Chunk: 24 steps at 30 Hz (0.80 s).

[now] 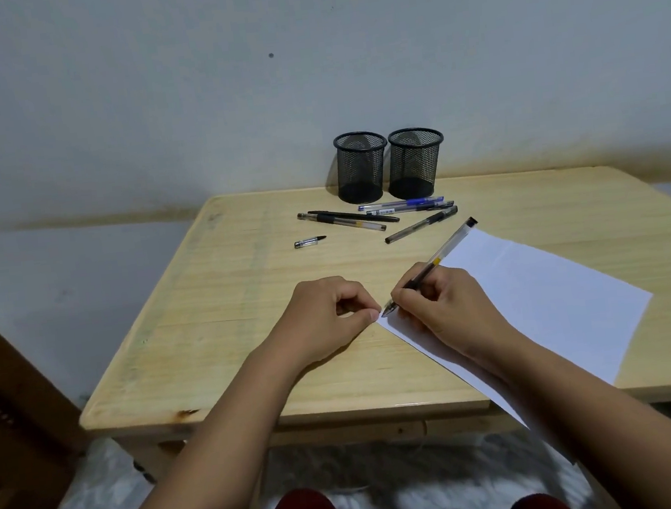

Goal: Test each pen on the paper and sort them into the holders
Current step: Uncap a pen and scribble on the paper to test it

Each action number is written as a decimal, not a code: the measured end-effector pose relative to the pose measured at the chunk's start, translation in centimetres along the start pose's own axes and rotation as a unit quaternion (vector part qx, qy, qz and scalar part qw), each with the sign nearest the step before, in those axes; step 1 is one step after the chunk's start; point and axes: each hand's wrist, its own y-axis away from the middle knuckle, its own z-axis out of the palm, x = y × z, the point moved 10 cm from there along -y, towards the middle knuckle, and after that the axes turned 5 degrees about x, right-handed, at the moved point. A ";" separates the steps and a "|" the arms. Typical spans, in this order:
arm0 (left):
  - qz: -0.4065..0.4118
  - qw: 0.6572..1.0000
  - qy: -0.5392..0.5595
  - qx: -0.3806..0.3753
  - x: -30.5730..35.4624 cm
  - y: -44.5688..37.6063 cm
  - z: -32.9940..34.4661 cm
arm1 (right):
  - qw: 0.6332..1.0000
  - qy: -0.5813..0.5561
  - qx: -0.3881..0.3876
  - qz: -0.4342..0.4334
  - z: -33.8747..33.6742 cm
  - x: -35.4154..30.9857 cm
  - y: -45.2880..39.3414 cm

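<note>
My right hand grips a clear-barrelled pen in a writing hold, its tip touching the left corner of the white paper. My left hand rests on the table with curled fingers, its thumb and forefinger pinching that paper corner. Two black mesh holders stand at the table's back, the left one and the right one; I see no pens in them. Several loose pens lie in front of the holders. A pen cap lies apart to their left.
The wooden table stands against a pale wall. The paper overhangs the table's near edge at my right forearm. A dark wooden piece of furniture stands at the left. My knees in red show below the table.
</note>
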 end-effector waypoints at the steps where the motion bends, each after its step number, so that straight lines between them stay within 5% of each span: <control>1: -0.002 1.000 0.002 0.002 0.0 0.0 0.0 | 1.000 0.001 -0.001 -0.002 0.0 0.0 0.0; 24: 0.000 1.000 -0.005 -0.016 0.0 0.2 0.4 | 0.999 0.021 0.032 0.001 -0.5 0.0 0.1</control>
